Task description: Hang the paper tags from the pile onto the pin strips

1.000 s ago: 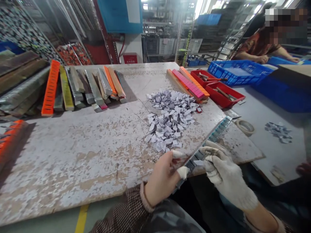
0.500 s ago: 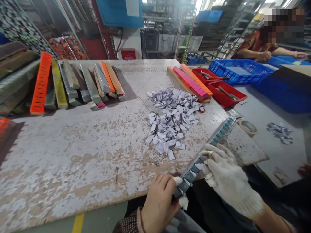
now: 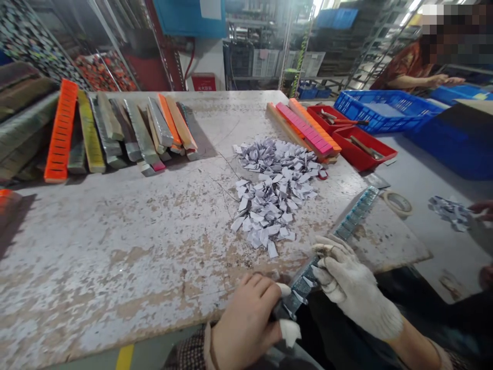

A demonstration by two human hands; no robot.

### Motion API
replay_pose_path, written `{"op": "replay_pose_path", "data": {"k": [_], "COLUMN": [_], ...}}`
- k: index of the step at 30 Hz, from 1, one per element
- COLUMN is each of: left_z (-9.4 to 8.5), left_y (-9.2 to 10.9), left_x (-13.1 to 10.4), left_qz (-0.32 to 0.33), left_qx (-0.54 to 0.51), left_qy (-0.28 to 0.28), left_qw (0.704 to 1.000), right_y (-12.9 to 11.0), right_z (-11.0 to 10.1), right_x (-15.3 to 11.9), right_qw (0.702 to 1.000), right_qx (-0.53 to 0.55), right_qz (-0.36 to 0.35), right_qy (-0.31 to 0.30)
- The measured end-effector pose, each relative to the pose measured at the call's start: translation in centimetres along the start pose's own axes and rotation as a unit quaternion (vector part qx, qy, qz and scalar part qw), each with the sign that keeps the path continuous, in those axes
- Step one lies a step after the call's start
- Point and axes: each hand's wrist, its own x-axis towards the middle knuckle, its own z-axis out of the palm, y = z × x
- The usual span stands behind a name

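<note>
A long narrow strip-shaped block [image 3: 356, 210], glittery blue-grey with cross slots, slants over the table's near right edge. Small white tags [image 3: 298, 297] stand in several slots near its lower end. My left hand [image 3: 250, 313], with white coverings on the thumb and a fingertip, is closed round that lower end. My right hand [image 3: 346, 282], in a white knit glove, is bent over the middle of the strip with its fingers pinched together. Whatever sits between those fingertips is hidden. Beyond both hands lies a heap of loose white tags [image 3: 269, 190].
Slotted blocks [image 3: 144, 133] in several colours lie at the back left. Pink and orange blocks [image 3: 304, 128] lie beside red bins [image 3: 362, 149] at the right. A tape roll [image 3: 396, 203] and blue crates [image 3: 385, 110] are farther right. A co-worker [image 3: 408, 72] is behind; another person's hand [image 3: 481, 208] shows at right.
My right hand has shifted slightly left along the strip, towards my left hand. My left hand keeps its grip. Another person's hand has come in beside the small pile at right.
</note>
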Motion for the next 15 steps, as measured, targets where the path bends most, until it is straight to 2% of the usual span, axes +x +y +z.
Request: {"op": "replay_pose_path", "data": {"k": [4, 8, 11, 15], "left_z": [-3.3, -5.0, -4.9, -2.6], "left_y": [0.9, 1.7, 1.6, 2.0], "left_x": [4.0, 7.7, 8.0, 6.1], "left_qz": [0.025, 0.071, 0.003, -0.095], "left_qx": [0.068, 0.088, 0.079, 0.078], "left_qy": [-0.058, -0.145, -0.153, -0.136], "left_qw": [0.996, 0.983, 0.985, 0.983], "right_y": [1.1, 1.7, 2.4, 3.9], "right_z": [-1.6, -1.8, -0.6, 0.6], "right_x": [-1.0, -1.3, -0.8, -0.2], "right_qw": [0.996, 0.993, 0.995, 0.995], "right_qx": [0.036, 0.007, -0.044, -0.086], "right_qz": [0.061, 0.068, 0.040, 0.028], "right_qy": [0.045, 0.094, 0.084, 0.048]}}
